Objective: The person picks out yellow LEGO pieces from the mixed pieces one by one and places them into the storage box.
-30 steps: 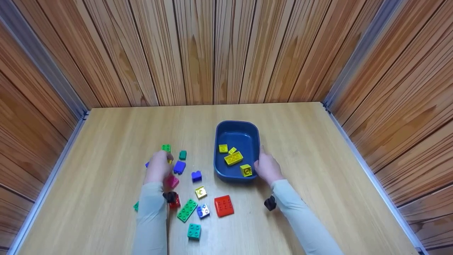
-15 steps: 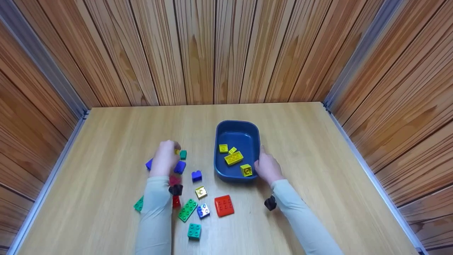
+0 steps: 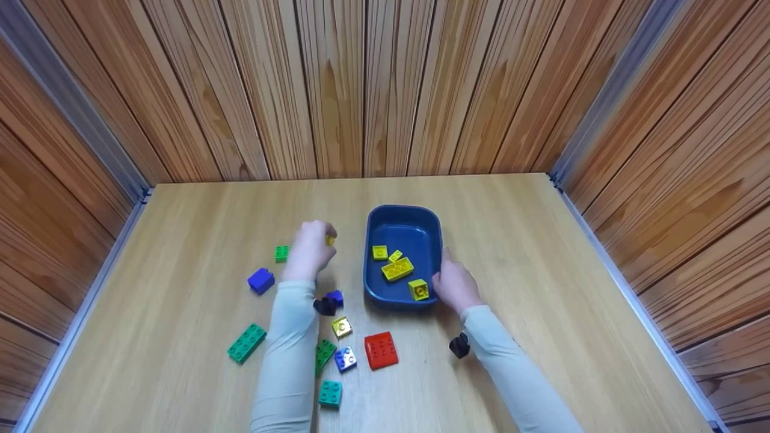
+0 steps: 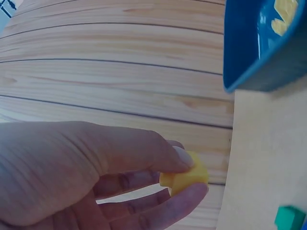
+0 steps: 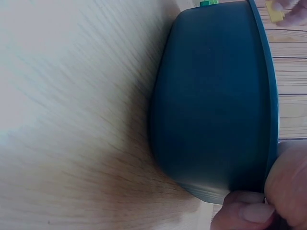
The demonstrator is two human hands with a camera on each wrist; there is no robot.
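Observation:
Thumb and fingertips of my left hand (image 3: 310,249) pinch a small yellow toy brick (image 4: 189,175). That hand is raised over the table, left of a dark blue tray (image 3: 403,224). My right hand (image 3: 457,285) grips the tray's right rim near its front corner, and in the right wrist view its fingers bend over the edge. Several yellow bricks (image 3: 397,269) lie in the tray. The left hand and sleeve hide some of the loose bricks beneath them.
Around the left arm lie a long green brick (image 3: 246,343), a purple brick (image 3: 261,281) and a small bright green one (image 3: 281,253). Nearer the front are a red brick (image 3: 381,350), a teal brick (image 3: 329,394) and a pale yellow brick (image 3: 341,326). Wood-panelled walls enclose the table.
Holding the yellow brick, my left hand has moved right and away from me, toward the tray, uncovering the purple and green bricks on the left. The right hand and tray stay in place.

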